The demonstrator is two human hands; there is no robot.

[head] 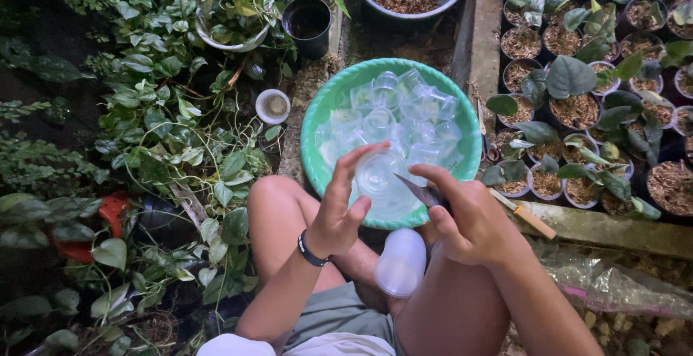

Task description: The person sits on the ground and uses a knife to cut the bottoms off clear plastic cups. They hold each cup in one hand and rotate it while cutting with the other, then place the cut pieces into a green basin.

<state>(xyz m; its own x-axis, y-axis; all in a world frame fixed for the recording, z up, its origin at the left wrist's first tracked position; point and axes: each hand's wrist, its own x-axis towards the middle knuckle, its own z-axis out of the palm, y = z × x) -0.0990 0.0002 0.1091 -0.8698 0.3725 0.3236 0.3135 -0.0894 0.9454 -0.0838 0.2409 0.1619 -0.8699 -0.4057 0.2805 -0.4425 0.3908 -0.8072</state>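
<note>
Two hands at frame centre: left hand (338, 215) clamps clear cup (380, 175), right hand (469, 219) grips knife (421, 190); steady cup, press tip gently.

Both hands crowd the frame's centre over the green basin (317, 121), which is packed with clear cups (404, 121) and leaves little room inside. Leafy vines (166, 110) block the left; rows of potted seedlings (577, 89) fill the upper right. A bare concrete ledge (613, 229) at right stays passable, past the wooden-handled tool (530, 219)
</note>
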